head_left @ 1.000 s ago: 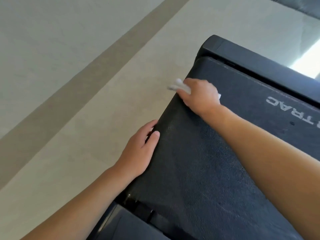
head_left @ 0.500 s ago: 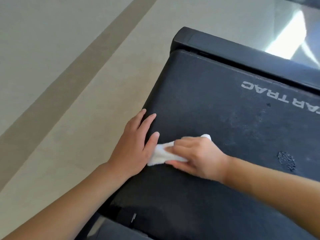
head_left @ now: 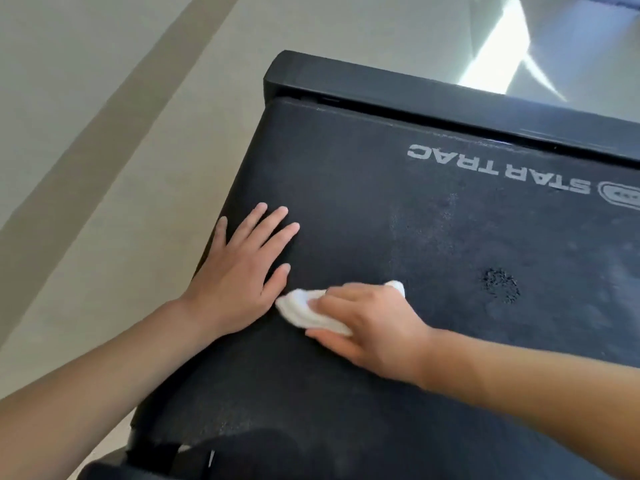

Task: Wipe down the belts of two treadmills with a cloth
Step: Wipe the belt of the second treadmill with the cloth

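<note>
Am seeing right hand (head_left: 374, 327) gripping white cloth (head_left: 304, 308), fingers curled over it, pressing it onto treadmill belt (head_left: 346, 188) near left edge. Left hand (head_left: 239, 275) lying flat, fingers straight and spread, on belt beside cloth, probably bracing my lean. Am reading "STAR TRAC" lettering (head_left: 498, 169) upside down by end cap (head_left: 415, 95). Scuffed spot (head_left: 500, 284) waiting, unwiped.

Head camera looks steeply down, close above belt (head_left: 363, 209).

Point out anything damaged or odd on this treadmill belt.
One rough, crumbly dark patch mars the belt, right of the cloth under the right hand. Its pitted texture suggests wear or stuck grime. Pale scuffing spreads above it.
</note>
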Demonstrator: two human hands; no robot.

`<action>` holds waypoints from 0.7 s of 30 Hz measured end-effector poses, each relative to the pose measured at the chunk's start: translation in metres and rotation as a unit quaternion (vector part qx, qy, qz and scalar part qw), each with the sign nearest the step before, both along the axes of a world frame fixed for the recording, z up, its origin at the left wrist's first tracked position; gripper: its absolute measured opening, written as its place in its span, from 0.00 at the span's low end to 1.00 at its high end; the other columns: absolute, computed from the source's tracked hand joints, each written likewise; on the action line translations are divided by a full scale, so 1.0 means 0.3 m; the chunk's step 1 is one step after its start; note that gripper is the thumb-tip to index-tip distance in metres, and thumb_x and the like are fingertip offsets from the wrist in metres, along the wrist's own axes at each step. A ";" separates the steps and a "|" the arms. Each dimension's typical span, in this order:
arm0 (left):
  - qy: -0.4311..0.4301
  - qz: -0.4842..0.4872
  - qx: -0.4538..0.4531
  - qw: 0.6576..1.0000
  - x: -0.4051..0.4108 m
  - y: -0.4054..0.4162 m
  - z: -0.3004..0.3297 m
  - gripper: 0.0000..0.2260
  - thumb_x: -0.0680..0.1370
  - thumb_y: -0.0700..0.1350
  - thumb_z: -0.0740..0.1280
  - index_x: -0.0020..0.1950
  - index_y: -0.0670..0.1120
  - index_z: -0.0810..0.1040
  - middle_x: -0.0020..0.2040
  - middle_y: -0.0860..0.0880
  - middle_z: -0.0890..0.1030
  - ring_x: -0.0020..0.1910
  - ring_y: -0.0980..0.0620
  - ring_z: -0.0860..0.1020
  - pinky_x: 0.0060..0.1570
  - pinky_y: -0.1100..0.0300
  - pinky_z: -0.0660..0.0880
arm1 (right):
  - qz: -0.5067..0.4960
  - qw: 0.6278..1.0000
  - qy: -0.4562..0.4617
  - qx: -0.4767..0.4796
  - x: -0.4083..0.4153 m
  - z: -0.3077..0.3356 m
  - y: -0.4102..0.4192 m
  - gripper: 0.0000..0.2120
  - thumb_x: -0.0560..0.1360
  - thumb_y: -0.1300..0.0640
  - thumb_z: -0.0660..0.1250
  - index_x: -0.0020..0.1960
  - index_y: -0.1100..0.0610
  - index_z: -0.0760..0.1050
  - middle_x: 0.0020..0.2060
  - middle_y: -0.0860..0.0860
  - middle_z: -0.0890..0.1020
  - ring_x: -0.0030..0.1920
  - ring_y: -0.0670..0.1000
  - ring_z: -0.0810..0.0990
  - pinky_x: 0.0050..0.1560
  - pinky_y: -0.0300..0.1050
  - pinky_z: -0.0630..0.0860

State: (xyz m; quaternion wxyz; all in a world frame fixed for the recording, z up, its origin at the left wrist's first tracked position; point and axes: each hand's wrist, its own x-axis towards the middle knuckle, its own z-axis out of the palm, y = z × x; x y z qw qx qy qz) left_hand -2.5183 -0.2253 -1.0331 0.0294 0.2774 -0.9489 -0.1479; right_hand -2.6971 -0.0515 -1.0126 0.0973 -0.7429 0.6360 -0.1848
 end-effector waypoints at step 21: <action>0.066 -0.020 -0.001 0.998 -0.115 0.032 -0.016 0.24 0.83 0.55 0.55 0.79 0.56 0.70 0.83 0.56 0.64 0.83 0.53 0.58 0.80 0.36 0.52 | 0.057 0.998 -0.010 0.019 0.129 0.006 0.155 0.09 0.81 0.46 0.60 0.52 0.51 0.67 0.40 0.51 0.80 0.38 0.57 0.80 0.32 0.47 0.71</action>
